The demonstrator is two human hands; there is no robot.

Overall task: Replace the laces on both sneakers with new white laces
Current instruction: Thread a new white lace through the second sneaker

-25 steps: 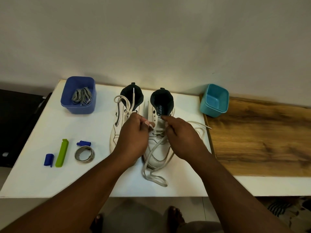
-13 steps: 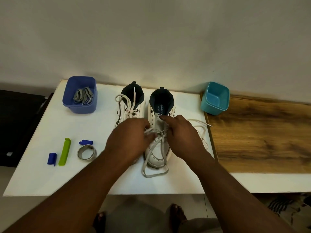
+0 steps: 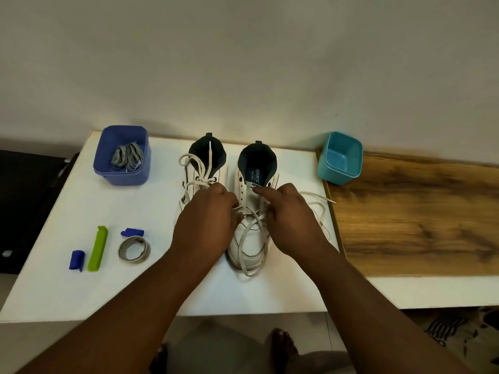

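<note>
Two white sneakers stand side by side on the white table [image 3: 67,265], heels toward the wall. The left sneaker [image 3: 199,168] has a white lace tied in a loose bow at its top. The right sneaker [image 3: 252,238] is partly laced with a white lace [image 3: 249,267] that loops down past its toe and trails off to the right. My left hand [image 3: 205,228] pinches the lace at the right sneaker's left eyelets. My right hand [image 3: 289,220] holds the lace at the shoe's right side, index finger stretched onto the tongue.
A blue tub [image 3: 122,155] with grey old laces [image 3: 128,157] sits at the back left. A teal tub [image 3: 340,157] stands at the back right by a wooden board [image 3: 418,211]. A tape roll [image 3: 134,249], green clip [image 3: 97,248] and two blue pieces lie front left.
Both hands have moved slightly down the right sneaker and drawn the lace in; the loop hanging past the toe has grown shorter.
</note>
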